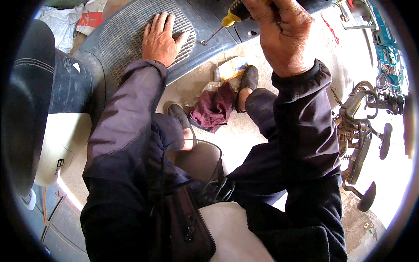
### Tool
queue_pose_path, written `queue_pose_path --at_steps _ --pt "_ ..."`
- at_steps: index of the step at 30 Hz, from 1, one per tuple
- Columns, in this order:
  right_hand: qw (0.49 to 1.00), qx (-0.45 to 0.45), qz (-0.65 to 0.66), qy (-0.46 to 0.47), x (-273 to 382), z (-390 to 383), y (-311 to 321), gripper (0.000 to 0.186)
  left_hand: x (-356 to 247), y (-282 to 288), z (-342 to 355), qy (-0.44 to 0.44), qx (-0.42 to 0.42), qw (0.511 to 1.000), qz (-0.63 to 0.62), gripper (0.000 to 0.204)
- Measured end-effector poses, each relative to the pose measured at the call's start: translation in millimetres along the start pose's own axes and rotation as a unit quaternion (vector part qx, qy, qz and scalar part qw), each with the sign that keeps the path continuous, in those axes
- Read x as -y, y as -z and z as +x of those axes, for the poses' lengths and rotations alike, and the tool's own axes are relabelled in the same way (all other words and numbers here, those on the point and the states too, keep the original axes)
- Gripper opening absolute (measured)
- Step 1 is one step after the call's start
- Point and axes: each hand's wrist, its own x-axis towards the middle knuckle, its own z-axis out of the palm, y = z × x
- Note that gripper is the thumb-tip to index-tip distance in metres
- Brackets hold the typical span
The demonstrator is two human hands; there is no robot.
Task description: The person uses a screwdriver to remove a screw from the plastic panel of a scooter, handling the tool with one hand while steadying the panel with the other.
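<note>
My left hand lies flat, fingers spread, on the textured footboard mat of a scooter. Up at the top right, my right hand is closed round the yellow and black handle of a screwdriver. Its thin shaft slants down to the left, and the tip meets a small screw hole near the edge of the dark plastic footboard panel. Part of the handle is hidden behind my fingers. Another dark hole shows in the panel below the handle.
The scooter's black seat and white body panel stand at my left. On the floor between my feet lie a maroon cloth and a yellow and white packet. Metal parts with pedals are at the right, and a teal rack stands beyond.
</note>
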Motion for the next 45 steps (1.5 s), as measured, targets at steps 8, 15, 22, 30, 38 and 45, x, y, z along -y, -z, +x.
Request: queue_pose_path --at_steps 8,15,22,30,38,45 --pt "0.993 0.073 0.088 0.005 -6 4 8 0.024 5 -2 -3 0.003 -0.002 1.000 -0.016 0.072" --pt "0.998 0.038 0.045 -0.007 -3 -1 10 0.023 3 -3 -1 -0.001 -0.002 1.000 -0.021 0.072" --pt "0.997 0.052 0.065 -0.009 -7 -2 10 0.023 7 -4 -2 0.002 0.000 1.000 -0.015 0.073" --pt "0.996 0.048 0.078 0.007 -7 -6 11 0.025 6 -5 -2 -0.001 -0.004 1.000 -0.017 0.071" --pt "0.997 0.050 0.056 -0.005 -6 -7 13 0.025 7 -5 -2 0.002 -0.002 1.000 -0.009 0.071" --pt "0.998 0.039 0.049 0.018 -3 -8 13 0.026 6 -4 -1 0.002 -0.003 1.000 -0.014 0.072"
